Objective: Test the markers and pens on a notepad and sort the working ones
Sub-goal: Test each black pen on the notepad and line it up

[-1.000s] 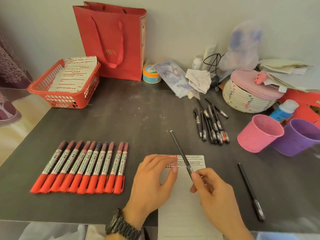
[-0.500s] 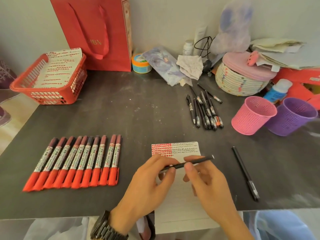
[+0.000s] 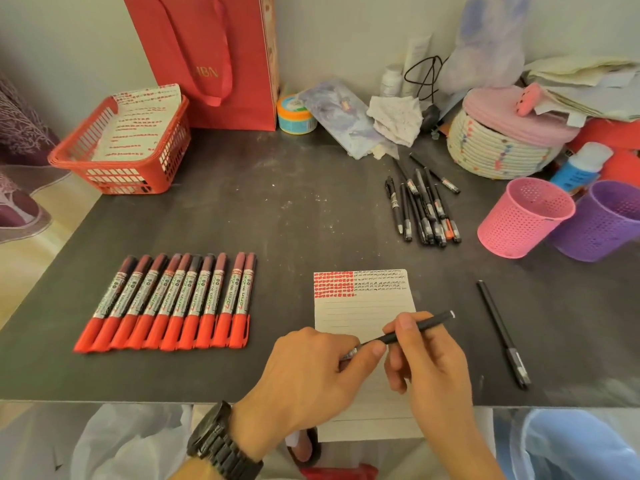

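A slim black pen [image 3: 420,326] lies almost level over the lined notepad [image 3: 363,306], held by both hands. My right hand [image 3: 429,362] pinches its barrel near the middle. My left hand [image 3: 311,379] pinches the silver end at the left. The notepad's top rows carry red and black test marks. A row of several red markers [image 3: 173,303] lies to the left. A bundle of black pens [image 3: 424,209] lies at the back right, and one black pen [image 3: 502,332] lies alone to the right of the notepad.
A pink mesh cup [image 3: 524,216] and a purple mesh cup [image 3: 604,220] stand at the right. A red basket [image 3: 121,147] with marked paper sits back left, a red paper bag [image 3: 214,57] behind it. Clutter and a woven basket [image 3: 502,150] line the back wall.
The pen swung from pointing up and away to lying almost level. My left hand left the notepad and took hold of the pen's left end. The camera view shifted closer.
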